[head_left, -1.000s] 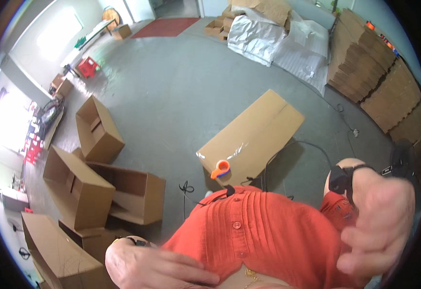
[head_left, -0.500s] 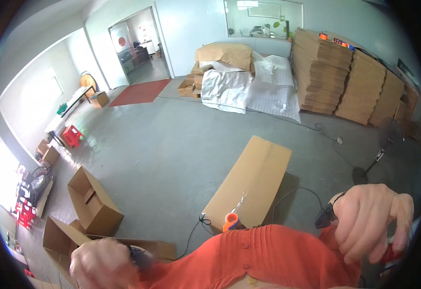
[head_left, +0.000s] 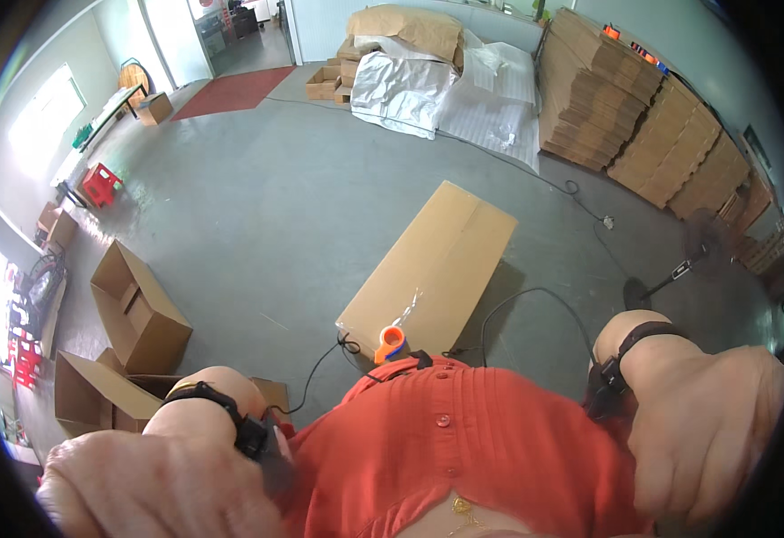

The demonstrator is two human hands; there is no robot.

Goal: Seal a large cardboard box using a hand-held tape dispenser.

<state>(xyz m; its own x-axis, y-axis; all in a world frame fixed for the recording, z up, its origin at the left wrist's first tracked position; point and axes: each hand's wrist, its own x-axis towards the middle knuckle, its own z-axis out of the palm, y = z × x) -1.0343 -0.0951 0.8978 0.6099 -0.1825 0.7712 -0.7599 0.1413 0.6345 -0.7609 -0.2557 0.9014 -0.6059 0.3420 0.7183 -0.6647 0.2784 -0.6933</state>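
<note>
My left hand [head_left: 159, 484] is raised close at the lower left, back of the hand showing and fingers cut off by the lower edge. At the right, my right hand [head_left: 710, 430] is held up too, its fingers bent downward and together; whatever they grip, if anything, is hidden. Each wrist wears a dark band with a small black device. Between and beyond my hands, a long brown carton [head_left: 437, 260] stands with its top closed. An orange tape dispenser [head_left: 392, 341] rests on its near end, beside a strip of clear tape. Neither hand touches them.
Open cartons [head_left: 141, 314] stand at the left. Black cables [head_left: 553, 296] run beside the closed carton. A standing fan [head_left: 679, 269] is on the right, before stacked flat cardboard [head_left: 598, 99]. Wrapped goods [head_left: 401, 90] lie at the back, and a red stool [head_left: 100, 184] at far left.
The view has tipped downward, so the room sits higher. My left hand has shifted left and my right hand slightly right; both wrists show more. The carton and dispenser stay together.
</note>
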